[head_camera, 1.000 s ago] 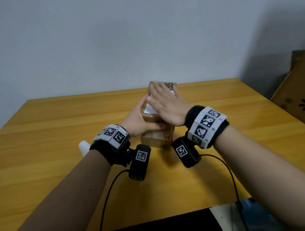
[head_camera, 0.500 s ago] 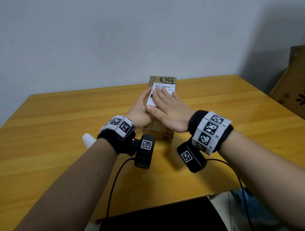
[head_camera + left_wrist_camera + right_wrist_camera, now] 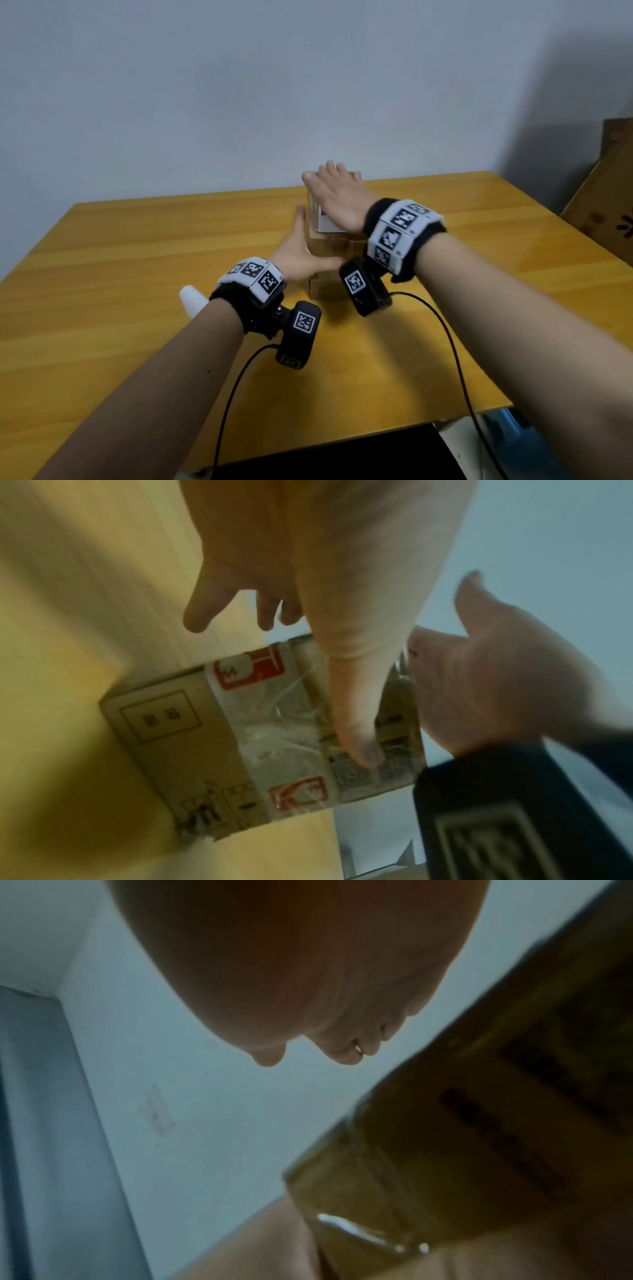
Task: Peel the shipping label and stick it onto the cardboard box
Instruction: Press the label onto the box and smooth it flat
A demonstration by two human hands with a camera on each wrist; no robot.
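The cardboard box (image 3: 325, 246) is sitting on the wooden surface (image 3: 137, 260). The right hand (image 3: 337, 195), fingers straight, is pressing flat on the white shipping label (image 3: 324, 222) atop it, while the open left hand (image 3: 296, 251) is bracing the box's left side.

Shipping label (image 3: 324, 219) mostly under right hand (image 3: 337, 197)

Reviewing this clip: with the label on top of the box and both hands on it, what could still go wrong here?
1. The right hand lies flat over most of the shipping label; only its near edge shows, so a trapped crease or lifted corner could go unnoticed.
2. The left hand only steadies the cardboard box with straight fingers, thumb on its near face; a strong sweep might slide the box on the table.
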